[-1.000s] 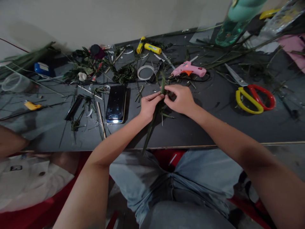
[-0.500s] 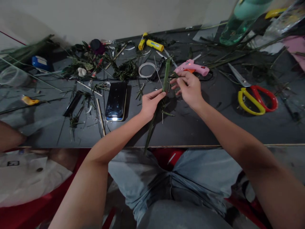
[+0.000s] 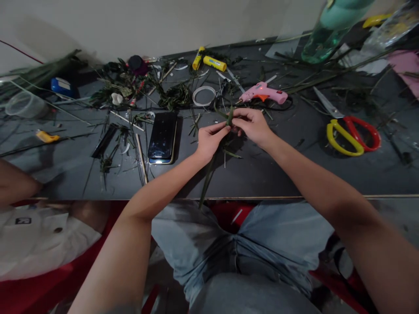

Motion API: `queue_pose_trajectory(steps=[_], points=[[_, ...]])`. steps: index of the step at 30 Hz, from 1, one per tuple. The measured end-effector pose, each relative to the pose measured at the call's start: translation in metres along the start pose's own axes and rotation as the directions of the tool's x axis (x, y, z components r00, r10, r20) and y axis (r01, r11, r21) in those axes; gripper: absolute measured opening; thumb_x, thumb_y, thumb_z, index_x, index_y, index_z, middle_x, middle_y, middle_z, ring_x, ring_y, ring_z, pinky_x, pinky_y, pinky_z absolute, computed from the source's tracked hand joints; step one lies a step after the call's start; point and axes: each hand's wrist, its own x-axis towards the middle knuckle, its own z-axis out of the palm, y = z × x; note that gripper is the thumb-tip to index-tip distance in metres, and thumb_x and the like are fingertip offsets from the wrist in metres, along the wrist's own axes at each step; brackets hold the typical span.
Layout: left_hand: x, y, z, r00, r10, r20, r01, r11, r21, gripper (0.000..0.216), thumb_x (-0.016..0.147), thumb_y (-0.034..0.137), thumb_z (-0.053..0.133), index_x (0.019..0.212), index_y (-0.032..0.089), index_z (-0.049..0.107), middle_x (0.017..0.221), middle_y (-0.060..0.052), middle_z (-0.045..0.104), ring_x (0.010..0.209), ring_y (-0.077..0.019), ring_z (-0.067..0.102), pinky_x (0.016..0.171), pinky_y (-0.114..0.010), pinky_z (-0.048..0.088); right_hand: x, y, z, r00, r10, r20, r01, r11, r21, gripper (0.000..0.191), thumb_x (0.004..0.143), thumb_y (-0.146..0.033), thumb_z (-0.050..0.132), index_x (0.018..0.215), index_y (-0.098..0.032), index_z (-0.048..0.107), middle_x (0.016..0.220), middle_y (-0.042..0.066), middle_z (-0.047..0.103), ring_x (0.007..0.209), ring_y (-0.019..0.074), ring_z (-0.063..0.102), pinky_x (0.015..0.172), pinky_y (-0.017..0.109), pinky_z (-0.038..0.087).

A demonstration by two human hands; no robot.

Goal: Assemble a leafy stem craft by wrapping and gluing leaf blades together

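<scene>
Between my two hands is a long green leaf strip [image 3: 230, 114], bent over near its upper end. My left hand [image 3: 211, 138] pinches it between thumb and forefinger. From the other side, my right hand [image 3: 254, 126] has its fingers closed on the bent part, and its fingertips nearly meet those of the left. The strip's lower length [image 3: 206, 185] hangs toward the table edge. Just beyond my right hand lies a pink glue gun [image 3: 263, 93] with an orange trigger. A roll of clear tape [image 3: 204, 96] rests behind my left hand.
A phone [image 3: 163, 137] lies left of my hands; red-and-yellow scissors [image 3: 347, 133] lie right. Yellow glue sticks [image 3: 214, 63] and leaf scraps [image 3: 173, 96] are scattered behind. A green bottle [image 3: 322, 39] stands at the back right. Another person's arm [image 3: 19, 183] rests at the left edge.
My right hand has moved left and down to meet my left hand. The strip's upper end, upright before, is now bent over between my fingers.
</scene>
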Motion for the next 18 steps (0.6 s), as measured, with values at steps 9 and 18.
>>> queue_pose_trajectory(steps=[9, 18], points=[[0.0, -0.002, 0.0, 0.994, 0.098, -0.05, -0.086, 0.976, 0.2, 0.012, 0.073, 0.025, 0.078, 0.082, 0.019, 0.083, 0.08, -0.002, 0.081, 0.07, -0.0132, 0.07, 0.072, -0.026, 0.054, 0.016, -0.006, -0.007, 0.995, 0.093, 0.031, -0.094, 0.995, 0.044, 0.04, 0.068, -0.047, 0.091, 0.065, -0.021, 0.061, 0.06, -0.001, 0.054, 0.055, 0.0121, 0.053, 0.048, 0.027, 0.05], [0.001, -0.002, -0.005, 0.996, 0.079, 0.041, -0.085, 0.979, 0.187, 0.012, 0.072, 0.03, 0.076, 0.076, 0.02, 0.082, 0.064, 0.0, 0.073, 0.058, -0.0105, 0.061, 0.061, -0.025, 0.048, 0.019, -0.001, -0.018, 0.972, 0.157, 0.173, -0.189, 0.964, 0.188, 0.052, 0.062, -0.061, 0.09, 0.08, -0.02, 0.064, 0.087, 0.005, 0.074, 0.065, 0.0145, 0.067, 0.052, 0.027, 0.058]])
